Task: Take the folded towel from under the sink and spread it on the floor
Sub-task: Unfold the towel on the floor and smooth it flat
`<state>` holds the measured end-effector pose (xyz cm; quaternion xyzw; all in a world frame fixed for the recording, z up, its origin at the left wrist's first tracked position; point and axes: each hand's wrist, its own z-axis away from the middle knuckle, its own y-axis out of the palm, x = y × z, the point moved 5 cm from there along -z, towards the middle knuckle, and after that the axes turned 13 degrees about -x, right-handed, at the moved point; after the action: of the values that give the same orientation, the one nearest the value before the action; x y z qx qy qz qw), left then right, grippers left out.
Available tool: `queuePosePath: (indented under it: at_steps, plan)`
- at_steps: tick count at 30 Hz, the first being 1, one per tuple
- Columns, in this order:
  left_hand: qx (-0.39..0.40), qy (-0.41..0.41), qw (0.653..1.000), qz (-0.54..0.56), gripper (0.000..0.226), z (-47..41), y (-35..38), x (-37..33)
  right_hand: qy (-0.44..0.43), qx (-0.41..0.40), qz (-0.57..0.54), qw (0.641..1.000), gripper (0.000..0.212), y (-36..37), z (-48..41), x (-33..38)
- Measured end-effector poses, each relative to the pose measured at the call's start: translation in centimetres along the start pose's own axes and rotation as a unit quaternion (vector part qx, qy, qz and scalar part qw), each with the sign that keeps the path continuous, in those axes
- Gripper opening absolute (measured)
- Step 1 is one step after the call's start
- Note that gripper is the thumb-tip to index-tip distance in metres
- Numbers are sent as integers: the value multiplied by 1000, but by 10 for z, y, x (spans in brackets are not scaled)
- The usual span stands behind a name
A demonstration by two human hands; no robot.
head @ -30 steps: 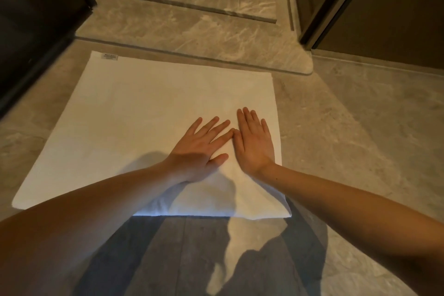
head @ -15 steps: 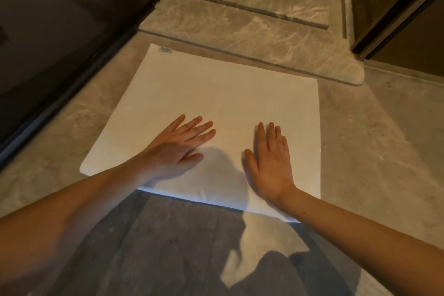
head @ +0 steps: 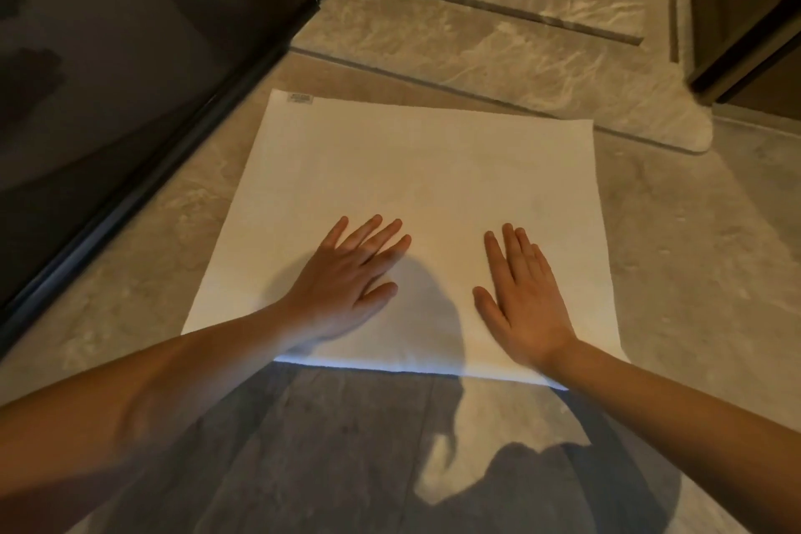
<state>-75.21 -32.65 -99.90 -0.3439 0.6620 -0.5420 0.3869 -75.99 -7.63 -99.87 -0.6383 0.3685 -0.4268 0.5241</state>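
Note:
A white towel (head: 416, 169) lies spread flat on the marble floor, with a small label at its far left corner. My left hand (head: 346, 277) rests palm down on the towel's near left part, fingers spread. On the near right part my right hand (head: 524, 299) also presses flat, fingers together. The two hands are a hand's width apart. Neither hand holds anything.
A dark glass panel with a black frame (head: 143, 169) runs along the left. A raised marble threshold (head: 498, 69) lies beyond the towel. A dark door frame (head: 737, 35) stands at the far right. My shadow falls on the floor tiles (head: 346, 447) in front.
My hands, side by side and touching a second ago, have slid apart across the towel, left hand leftward and right hand rightward. The view has shifted left.

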Motion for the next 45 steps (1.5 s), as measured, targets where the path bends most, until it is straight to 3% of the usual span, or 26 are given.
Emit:
queuePosePath:
  at_steps: [5,8,10,14,19,27,33,37,39,41,43,45]
  plan:
    - [30,-108,994,-7,69,31,-3,-33,-131,45,16,990,71,-7,-30,-12]
    - [57,-124,991,-16,78,33,-12,-49,-192,81,48,977,73,-18,-47,-14]
    - [29,-89,996,3,71,16,-27,-39,-149,60,45,986,75,-24,-51,-4]
    - [19,45,998,-39,60,-25,-37,5,87,-14,-7,996,79,-24,-40,37]
    - [56,47,994,-78,59,-40,-14,38,105,36,26,993,76,3,-25,66]
    - [-62,-92,994,9,58,-5,-9,29,-48,58,45,996,78,11,-51,51]
    - [13,-233,972,-25,70,20,2,9,-228,88,51,968,77,9,-99,43]
    - [27,-222,974,-48,76,19,-7,10,-290,110,88,947,80,1,-130,48]
    - [-16,-172,983,-62,73,16,-22,30,-252,84,72,961,78,-3,-132,59]
    - [-48,-116,990,-60,65,20,-32,56,-134,18,16,991,74,-6,-122,71]
    - [-55,-111,992,-28,61,31,-30,78,-59,-9,-21,998,72,0,-105,88]
    - [-63,-129,990,1,59,39,-24,90,-56,12,-16,998,70,14,-91,103]
